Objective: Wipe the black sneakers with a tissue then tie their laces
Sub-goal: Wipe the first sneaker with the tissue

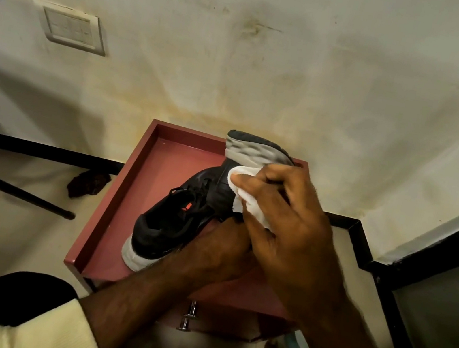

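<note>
A black sneaker (172,219) with a grey sole and an orange logo lies on the reddish-brown cabinet top (163,162), its toe tilted up toward the wall. My right hand (285,213) grips a crumpled white tissue (244,194) and presses it against the toe area of the sneaker. From below, my left hand (219,248) reaches to the sneaker's right side and appears to grip it; its fingers are largely hidden under my right hand. The laces look loose. I see one sneaker only.
The cabinet top has a raised rim and stands against a stained wall (269,74). A metal drawer knob (188,316) is below the front edge. A dark rag (88,183) and a black stand leg (21,193) lie on the floor at left. A dark frame (387,276) is at right.
</note>
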Motion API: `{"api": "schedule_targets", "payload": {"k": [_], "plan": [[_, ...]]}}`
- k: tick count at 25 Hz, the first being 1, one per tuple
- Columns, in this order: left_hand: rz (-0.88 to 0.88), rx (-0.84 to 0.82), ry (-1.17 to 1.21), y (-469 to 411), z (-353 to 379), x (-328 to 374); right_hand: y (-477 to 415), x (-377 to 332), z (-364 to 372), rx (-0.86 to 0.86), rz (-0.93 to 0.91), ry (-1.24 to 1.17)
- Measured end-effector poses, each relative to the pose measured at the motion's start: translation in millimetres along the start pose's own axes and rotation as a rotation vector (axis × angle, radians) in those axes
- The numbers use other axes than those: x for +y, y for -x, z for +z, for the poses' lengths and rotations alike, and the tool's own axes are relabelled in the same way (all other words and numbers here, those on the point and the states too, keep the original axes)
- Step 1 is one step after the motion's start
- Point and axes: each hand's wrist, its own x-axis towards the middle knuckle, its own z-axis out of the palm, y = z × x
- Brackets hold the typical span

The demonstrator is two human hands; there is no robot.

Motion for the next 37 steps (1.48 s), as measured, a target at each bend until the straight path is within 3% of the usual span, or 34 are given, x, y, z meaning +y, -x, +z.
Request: {"api": "schedule_targets", "payload": {"k": [5,9,11,17,19,23,25,30,33,37], "plan": [[-0.095,0.1,0.191,-6.5,-13.5,7.5,4.2,15.6,-27.5,0.047,0.234,0.087],[-0.058,-0.055,0.149,5.8,-12.2,10.4,6.5,-12.5,-3.0,-0.004,-0.018,0.022],[0.013,-0.009,0.161,4.4,-12.8,12.9,6.7,-12.6,0.8,-0.093,-0.103,0.013],[0.015,0.057,0.166,-8.2,-14.3,5.8,5.7,11.8,-28.3,0.169,0.211,0.053],[0.05,0.061,0.189,-6.3,-15.8,8.8,5.5,9.1,-22.2,0.183,0.202,0.026],[0.159,0.018,0.103,-5.2,-10.3,11.8,3.1,6.5,-6.2,0.018,-0.013,0.0],[0.168,0.043,0.208,-6.5,-14.1,11.4,2.9,12.7,-10.9,0.03,0.067,-0.017],[-0.018,0.017,0.397,-10.0,-29.8,16.4,4.1,33.4,-39.4,0.261,0.321,-0.097],[-0.086,0.129,0.578,-11.0,-42.7,17.2,2.5,41.0,-45.6,0.199,0.374,-0.079],[-0.191,0.111,0.807,-11.1,-46.4,11.5,-2.1,40.8,-44.7,0.102,0.358,-0.059]]}}
